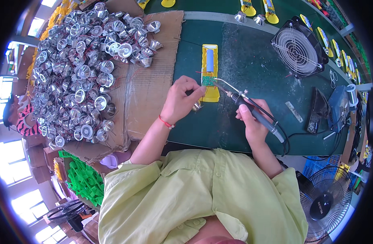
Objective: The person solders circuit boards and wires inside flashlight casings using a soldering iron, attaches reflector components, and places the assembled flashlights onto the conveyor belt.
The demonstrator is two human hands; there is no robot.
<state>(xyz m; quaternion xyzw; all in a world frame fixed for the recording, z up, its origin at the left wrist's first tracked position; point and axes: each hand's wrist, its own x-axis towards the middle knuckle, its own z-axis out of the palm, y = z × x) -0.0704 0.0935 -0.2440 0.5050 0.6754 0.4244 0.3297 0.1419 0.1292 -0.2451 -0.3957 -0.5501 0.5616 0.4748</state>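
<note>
A yellow plastic casing [211, 96] lies lengthwise on the green work surface. In its upper part sits a blue cylindrical battery [210, 61], and a small green circuit board [208, 81] is just below that. My left hand [181, 96] is closed in a pinch at the board's left edge; what its fingertips hold is too small to make out. Beside those fingers a silvery lamp reflector [197, 106] shows, partly hidden by the hand. In my right hand [254, 121] is a soldering iron [257, 115] with a thin metal feed tube, its tip close to the board's right side.
Many silvery reflectors [84, 72] with wires are heaped on cardboard [152, 81] at left. A square fan [297, 48] stands at far right, near a blue soldering station [338, 106] and a solder spool [351, 95]. The iron's black cable runs along the right. Several yellow casings line the far side.
</note>
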